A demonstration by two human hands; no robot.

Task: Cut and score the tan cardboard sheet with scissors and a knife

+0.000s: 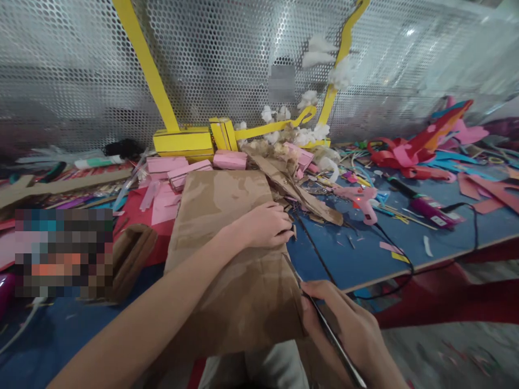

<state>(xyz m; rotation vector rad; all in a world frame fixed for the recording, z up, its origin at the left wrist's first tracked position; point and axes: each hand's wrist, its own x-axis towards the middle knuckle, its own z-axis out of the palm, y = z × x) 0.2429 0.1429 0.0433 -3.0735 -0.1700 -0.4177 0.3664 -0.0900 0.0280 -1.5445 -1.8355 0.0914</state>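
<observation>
A large brown cardboard sheet [227, 254] lies over the near edge of the blue table [357, 259]. My left hand [265, 224] presses down on the sheet near its right edge, fingers curled over that edge. My right hand [348, 329] sits at the bottom right and grips a thin metal blade [320, 319], whose tip runs along the sheet's right edge. A torn cardboard strip [300, 194] lies just beyond my left hand.
Pink paper blocks [194, 167] and a yellow cardboard structure [194, 140] stand at the back before a perforated metal wall. A pink glue gun [360, 202] with its black cord, a purple tool [425, 208] and red and pink scraps litter the right. A cardboard box [130, 259] sits left.
</observation>
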